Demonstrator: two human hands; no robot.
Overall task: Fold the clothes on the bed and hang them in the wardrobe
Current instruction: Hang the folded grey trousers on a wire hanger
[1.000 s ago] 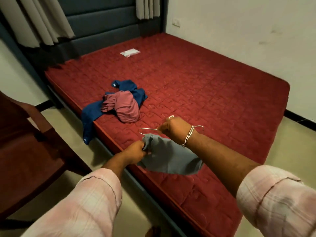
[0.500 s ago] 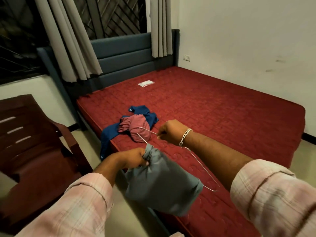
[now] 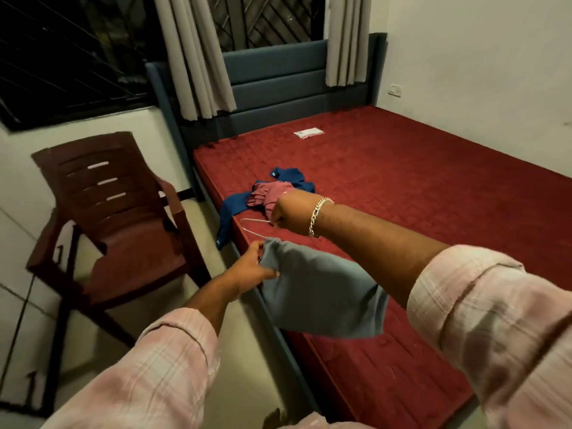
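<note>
Left hand pinches the folded grey cloth over the bed edge, right hand grips the hanger, so I'd keep the fold tight while sliding wire through.

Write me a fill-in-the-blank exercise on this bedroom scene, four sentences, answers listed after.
1. The right hand holds a thin wire ____.
2. The left hand grips a folded ____ garment.
3. On the red mattress, a pink garment lies on top of a ____ one.
4. Beside the bed stands a brown ____.

Missing words: hanger; grey; blue; chair
</note>
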